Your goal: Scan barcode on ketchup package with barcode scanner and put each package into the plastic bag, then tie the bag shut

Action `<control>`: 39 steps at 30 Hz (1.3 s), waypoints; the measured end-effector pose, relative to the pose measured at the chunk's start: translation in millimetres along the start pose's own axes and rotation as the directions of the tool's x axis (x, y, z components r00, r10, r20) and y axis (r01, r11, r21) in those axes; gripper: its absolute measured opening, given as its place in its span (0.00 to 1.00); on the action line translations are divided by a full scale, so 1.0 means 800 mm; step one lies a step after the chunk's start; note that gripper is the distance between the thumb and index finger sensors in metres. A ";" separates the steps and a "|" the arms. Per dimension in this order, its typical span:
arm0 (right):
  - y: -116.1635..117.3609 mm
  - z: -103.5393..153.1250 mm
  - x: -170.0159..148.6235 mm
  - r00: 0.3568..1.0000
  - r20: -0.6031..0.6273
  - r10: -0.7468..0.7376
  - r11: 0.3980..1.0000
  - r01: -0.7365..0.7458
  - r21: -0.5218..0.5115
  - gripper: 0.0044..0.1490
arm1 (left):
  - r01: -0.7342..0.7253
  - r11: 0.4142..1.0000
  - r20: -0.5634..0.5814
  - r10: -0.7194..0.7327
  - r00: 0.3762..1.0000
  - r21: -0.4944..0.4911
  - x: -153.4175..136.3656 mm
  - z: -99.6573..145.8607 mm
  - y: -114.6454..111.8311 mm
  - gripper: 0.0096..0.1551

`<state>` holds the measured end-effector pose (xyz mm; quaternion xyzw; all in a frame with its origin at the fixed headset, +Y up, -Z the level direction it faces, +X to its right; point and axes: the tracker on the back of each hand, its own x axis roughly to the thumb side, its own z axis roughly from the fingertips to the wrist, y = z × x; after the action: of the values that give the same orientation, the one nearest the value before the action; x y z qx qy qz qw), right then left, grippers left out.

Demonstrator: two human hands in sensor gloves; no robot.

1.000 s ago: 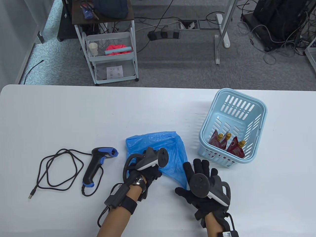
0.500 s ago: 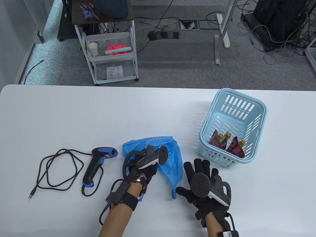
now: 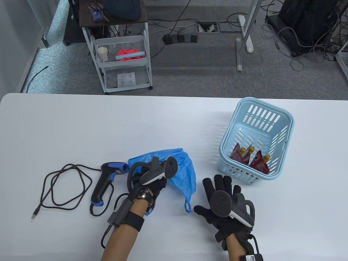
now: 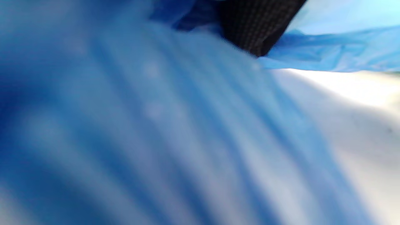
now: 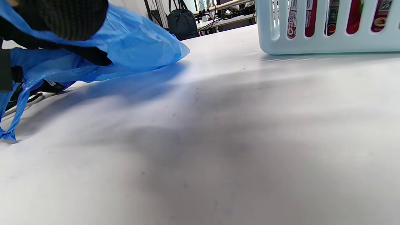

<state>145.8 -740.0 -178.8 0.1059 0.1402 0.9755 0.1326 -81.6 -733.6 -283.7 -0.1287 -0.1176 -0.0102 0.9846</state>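
Note:
My left hand grips the crumpled blue plastic bag near the table's front middle; the bag fills the left wrist view as a blur, with a gloved finger at the top. The bag also shows at the left of the right wrist view. My right hand lies flat on the table with fingers spread, holding nothing. The black and blue barcode scanner lies left of the bag. Red ketchup packages with gold caps stand in the light blue basket at the right.
The scanner's black cable loops over the table at the left. Bare white tabletop stretches behind the bag. Beyond the table's far edge stand a white trolley and floor cables.
My left hand has dragged the blue bag leftward toward the scanner, bunching it and pulling its handle out from beside the right hand. The right hand has stayed flat in place.

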 end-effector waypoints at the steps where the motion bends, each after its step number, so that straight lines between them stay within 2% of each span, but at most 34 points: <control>1: 0.000 0.000 0.000 1.000 -0.001 -0.001 1.000 0.001 -0.001 0.61 | 0.002 1.000 0.003 -0.002 1.000 0.013 -0.002 0.003 0.005 0.20; 15: -0.001 0.001 -0.001 1.000 -0.007 -0.002 1.000 0.002 -0.006 0.62 | 0.026 0.988 0.063 -0.036 0.997 0.153 -0.006 0.054 0.063 0.20; 23: -0.002 0.003 -0.002 1.000 -0.013 0.002 1.000 -0.003 -0.012 0.61 | 0.044 0.978 0.111 -0.068 0.991 0.205 0.003 0.091 0.078 0.20; 32: -0.004 0.008 -0.003 1.000 -0.014 -0.007 1.000 0.006 -0.029 0.61 | 0.090 0.963 0.170 -0.136 0.976 0.254 0.013 0.139 0.073 0.20; 39: -0.005 0.011 -0.004 1.000 -0.014 -0.015 0.999 0.014 -0.034 0.61 | 0.113 0.962 0.187 -0.163 0.969 0.248 0.018 0.160 0.048 0.21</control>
<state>151.6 -735.4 -172.2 0.0956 0.1254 0.9774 0.1405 -94.7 -664.0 -169.9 -0.0028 -0.2281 -0.0518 0.9723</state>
